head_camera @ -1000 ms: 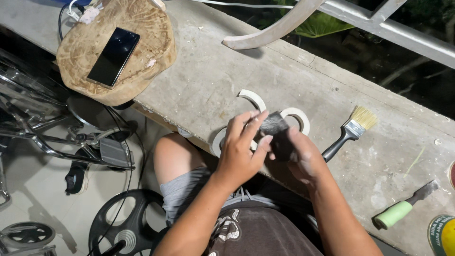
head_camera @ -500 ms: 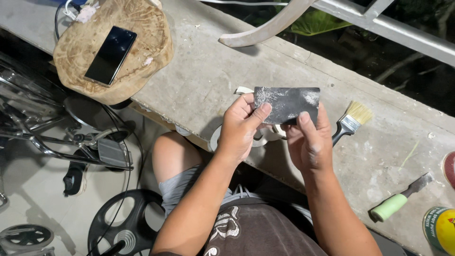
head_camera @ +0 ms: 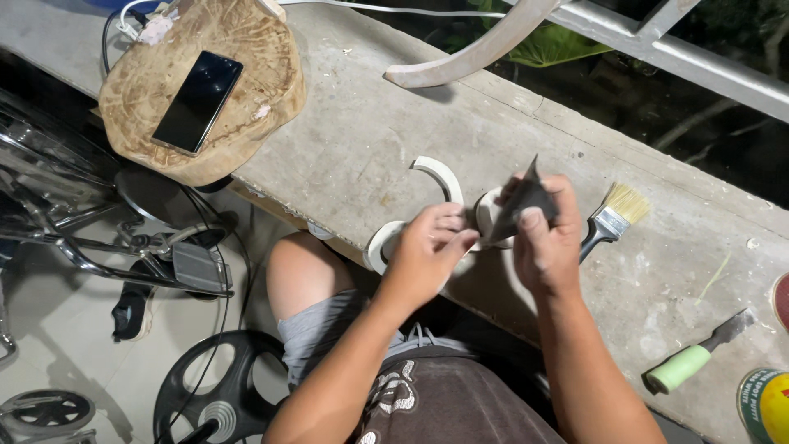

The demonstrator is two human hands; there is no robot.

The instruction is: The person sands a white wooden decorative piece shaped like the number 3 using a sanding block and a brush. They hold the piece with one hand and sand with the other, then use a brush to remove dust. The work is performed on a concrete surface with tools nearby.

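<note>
You sat at the concrete ledge [head_camera: 345,156] with a bare knee under its edge, both hands raised over the white ring pieces. Half a second earlier you had held the dark sandpaper sheet [head_camera: 523,205] spread flat between both hands; here it was folded up into a peaked wad, gripped in your right hand [head_camera: 546,242], thumb pressed on its face and the fingers curled tight behind it. Your left hand [head_camera: 427,251] had let go of the sheet and dropped a little lower, its fingers bent and drawn close together, the fingertips near the sheet's lower corner; whether they touched it cannot be told. Beneath that hand lay a white ring [head_camera: 380,247] at the ledge's near edge, and a second ring [head_camera: 488,215] showed just behind the sandpaper, partly hidden. A white curved half-ring [head_camera: 440,175] lay just beyond them. To your right, the paintbrush [head_camera: 612,215] with pale bristles rested on the ledge, just beside your right hand. Nearer the right edge lay a scraper with a green handle [head_camera: 686,362] and, at the corner, a tin [head_camera: 764,403]. Farther left, a dark phone [head_camera: 197,101] lay on a round wooden slab [head_camera: 263,74], unmoved, and a pale curved chair leg [head_camera: 477,53] stood at the ledge's far side
</note>
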